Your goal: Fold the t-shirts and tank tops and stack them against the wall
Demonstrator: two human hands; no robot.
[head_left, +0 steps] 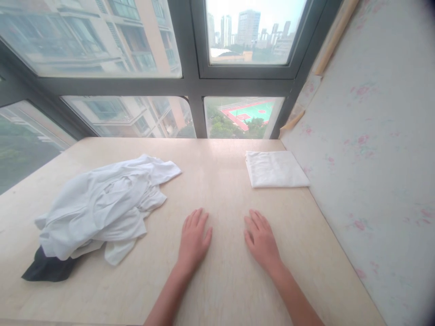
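My left hand lies flat on the pale wooden surface, fingers stretched out and thumb apart, holding nothing. To its left is a loose heap of white clothes, crumpled, with sleeve-like ends spreading to the right. A black piece of cloth sticks out from under the near left end of the heap. My right hand also rests flat with its fingers extended and nothing in it. Beyond it, against the wall, lies a neatly folded white cloth; the hand does not touch it.
A flowered wallpaper wall bounds the surface on the right, its paper peeling near the window corner. Dark grey window frames stand along the far edge, with buildings and a sports court visible outside.
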